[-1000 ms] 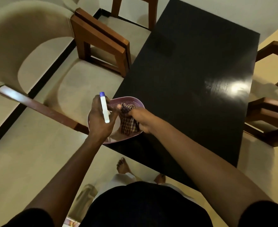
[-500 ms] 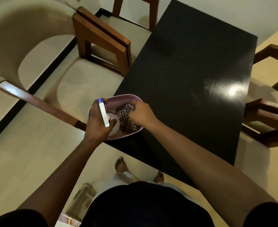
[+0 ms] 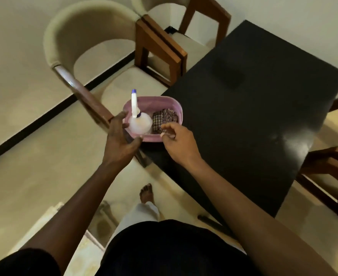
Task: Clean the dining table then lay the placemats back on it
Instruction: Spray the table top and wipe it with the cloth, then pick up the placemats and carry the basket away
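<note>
A pink plastic basket (image 3: 176, 105) sits on the near left corner of the black dining table (image 3: 253, 108). Inside it stands a white spray bottle (image 3: 139, 121) with a blue-tipped nozzle, beside a crumpled checked cloth (image 3: 164, 118). My left hand (image 3: 120, 140) hovers at the basket's left side, fingers spread and holding nothing. Just before the basket's near rim, my right hand (image 3: 177, 140) has loosely bent fingers and is apart from the cloth. No placemats are in view.
A cream upholstered chair (image 3: 88, 50) with wooden legs stands left of the table, another wooden chair (image 3: 202, 18) behind it. Wooden chairs (image 3: 331, 168) stand at the table's right. My bare foot (image 3: 147, 194) is on the tiled floor.
My left hand has let go of the spray bottle, which now stands in the basket. My right hand has released the checked cloth and drawn back. The view has shifted to the left.
</note>
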